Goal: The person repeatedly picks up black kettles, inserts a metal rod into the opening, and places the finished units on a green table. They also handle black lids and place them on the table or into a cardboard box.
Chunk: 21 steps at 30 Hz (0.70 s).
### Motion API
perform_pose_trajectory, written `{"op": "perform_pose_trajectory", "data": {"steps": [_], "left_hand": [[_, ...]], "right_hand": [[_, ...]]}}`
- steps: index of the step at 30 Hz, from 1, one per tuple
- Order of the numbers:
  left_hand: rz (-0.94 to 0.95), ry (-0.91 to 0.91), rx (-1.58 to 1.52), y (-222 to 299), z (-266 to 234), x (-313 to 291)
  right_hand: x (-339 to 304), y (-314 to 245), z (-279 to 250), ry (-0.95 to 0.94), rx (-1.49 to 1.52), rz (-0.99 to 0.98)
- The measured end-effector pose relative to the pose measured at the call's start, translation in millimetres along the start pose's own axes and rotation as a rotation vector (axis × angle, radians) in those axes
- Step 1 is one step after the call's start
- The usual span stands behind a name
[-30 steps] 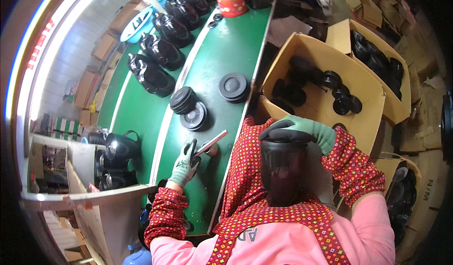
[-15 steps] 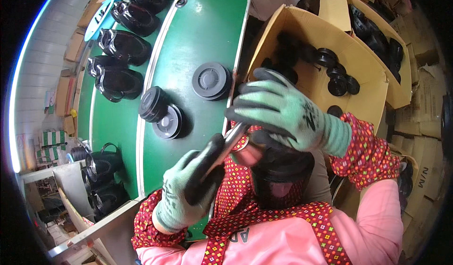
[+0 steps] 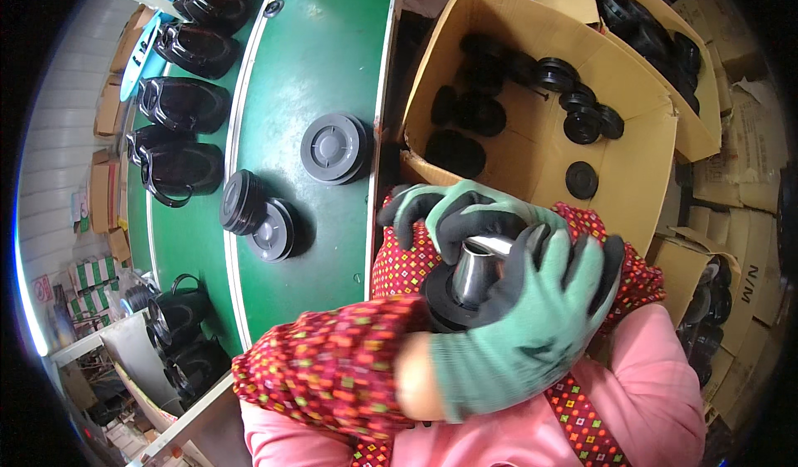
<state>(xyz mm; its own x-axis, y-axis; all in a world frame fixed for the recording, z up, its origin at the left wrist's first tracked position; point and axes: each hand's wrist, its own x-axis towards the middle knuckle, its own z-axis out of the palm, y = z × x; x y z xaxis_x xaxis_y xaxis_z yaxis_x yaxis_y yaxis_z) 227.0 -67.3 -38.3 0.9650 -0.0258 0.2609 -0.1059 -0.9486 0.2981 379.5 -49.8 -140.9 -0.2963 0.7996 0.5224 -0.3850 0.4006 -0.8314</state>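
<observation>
Since the earlier frames both hands are now meeting close under the camera, the left hand (image 3: 532, 334) having come across from the green table to the chest; the flat tool it was holding is no longer showing. Between the gloves a black round part (image 3: 449, 301) with a shiny metal cylinder (image 3: 475, 274) standing in it is sitting near the middle of the view, in front of the red patterned apron (image 3: 399, 259).

To the far right an open cardboard box (image 3: 532, 147) is holding loose black discs (image 3: 573, 105); a second box (image 3: 694, 84) is lying beyond it. On the green table (image 3: 332, 68) to the left, a grey round lid (image 3: 334, 147) is lying flat, with two stacked black lids (image 3: 259, 217) nearer and further left; a row of black housings (image 3: 184, 105) is running along the far left edge. The left sleeve (image 3: 332, 363) is blocking the lower side of the part.

The left hand is curling its spread fingers over the part's right side, gripping it; the right hand (image 3: 453, 209) is arching over the far side, fingertips (image 3: 457, 234) bent down onto the cylinder's rim, partly closed on it.
</observation>
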Motion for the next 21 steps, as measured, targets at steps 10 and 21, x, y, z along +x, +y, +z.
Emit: {"op": "perform_pose_trajectory", "data": {"steps": [10,21], "left_hand": [[0.092,-0.114,-0.337,-3,-3,-5],[-0.338,-0.126,-1.068,-88,-75,-62]], "right_hand": [[-10,5,42,0.175,-0.244,-0.137],[-25,-47,17,-0.032,-0.88,0.481]]}}
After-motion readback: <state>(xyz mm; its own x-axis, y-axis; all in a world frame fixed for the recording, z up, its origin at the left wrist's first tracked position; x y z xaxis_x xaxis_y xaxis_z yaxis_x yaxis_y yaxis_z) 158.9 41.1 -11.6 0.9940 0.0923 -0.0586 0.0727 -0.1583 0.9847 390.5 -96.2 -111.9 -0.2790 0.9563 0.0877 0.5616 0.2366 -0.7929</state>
